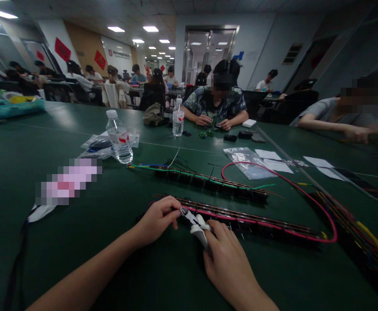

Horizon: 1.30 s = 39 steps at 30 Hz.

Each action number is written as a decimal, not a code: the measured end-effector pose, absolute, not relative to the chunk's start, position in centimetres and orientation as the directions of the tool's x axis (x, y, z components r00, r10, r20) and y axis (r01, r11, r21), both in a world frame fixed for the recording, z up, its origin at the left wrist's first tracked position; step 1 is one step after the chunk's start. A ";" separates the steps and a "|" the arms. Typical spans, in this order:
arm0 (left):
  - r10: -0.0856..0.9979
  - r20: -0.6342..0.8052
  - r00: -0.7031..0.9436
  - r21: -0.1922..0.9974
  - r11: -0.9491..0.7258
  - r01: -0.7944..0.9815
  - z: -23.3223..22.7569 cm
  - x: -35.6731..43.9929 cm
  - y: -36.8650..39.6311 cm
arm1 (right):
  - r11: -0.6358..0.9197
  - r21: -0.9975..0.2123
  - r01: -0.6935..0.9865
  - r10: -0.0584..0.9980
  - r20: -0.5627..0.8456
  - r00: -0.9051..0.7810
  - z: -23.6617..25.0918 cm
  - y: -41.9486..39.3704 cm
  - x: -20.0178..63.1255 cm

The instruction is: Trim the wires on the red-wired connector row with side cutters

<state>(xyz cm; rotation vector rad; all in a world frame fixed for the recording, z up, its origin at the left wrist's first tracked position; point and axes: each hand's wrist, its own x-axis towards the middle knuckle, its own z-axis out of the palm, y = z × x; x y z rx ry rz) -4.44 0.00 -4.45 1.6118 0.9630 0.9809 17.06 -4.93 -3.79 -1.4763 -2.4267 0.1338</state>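
My right hand point(229, 259) is wrapped round the pale grips of a pair of cutting pliers point(197, 224), whose metal jaws point up and left. Right by the jaw tips, my left hand point(159, 218) has its fingers pinched together; whatever they hold is too small to make out. Just beyond both hands lies a long dark wire bundle point(256, 221), tied at intervals, with a thick red cable along it that loops back at the right end. Behind it, roughly parallel, rests a second bundle point(208, 180) with a green wire along it and loose black tie ends.
Water bottles point(121, 140) point(178, 119) stand on the green table point(111, 259). Plastic bags point(249, 164), paper slips point(268, 154) and another wire bundle point(354, 224) lie to the right. A blurred pink item point(69, 181) lies left. Across sits a person point(216, 99) handling small parts.
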 end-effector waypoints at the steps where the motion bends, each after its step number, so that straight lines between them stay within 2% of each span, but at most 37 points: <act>1: 0.922 0.145 0.358 0.969 -0.205 0.134 -4.4 -4.4 0.0 | 0.469 -0.230 0.853 0.880 0.205 -0.429 -3.7 -5.0 17.1; 17: 0.921 0.142 0.364 0.967 -0.208 0.150 -4.4 -4.6 0.1 | 0.478 -0.205 0.854 0.875 0.191 -0.444 -3.9 -4.9 17.1; 39: 0.919 0.137 0.369 0.973 -0.196 0.125 -4.4 -4.6 0.0 | 0.471 -0.273 0.839 0.880 0.208 -0.426 -3.8 -5.1 17.1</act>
